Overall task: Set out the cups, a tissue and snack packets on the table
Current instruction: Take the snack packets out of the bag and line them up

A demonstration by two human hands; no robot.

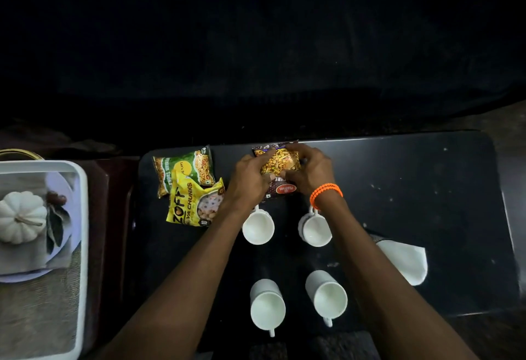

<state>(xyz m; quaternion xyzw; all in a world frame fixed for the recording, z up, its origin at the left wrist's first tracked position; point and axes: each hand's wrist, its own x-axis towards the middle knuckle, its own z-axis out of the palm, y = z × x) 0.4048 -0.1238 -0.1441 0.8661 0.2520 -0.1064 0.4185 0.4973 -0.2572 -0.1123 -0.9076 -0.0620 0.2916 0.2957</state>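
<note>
Dark table (427,188): 4 cups (258,228), tissue (404,260) beneath busy hands (250,177)

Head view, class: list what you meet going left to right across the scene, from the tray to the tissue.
White tray → green packet → left hand → brown packet → right hand → tissue.

Dim rm, black table (427,177), white tray (82,245) left, maybe sofa beyond
</note>
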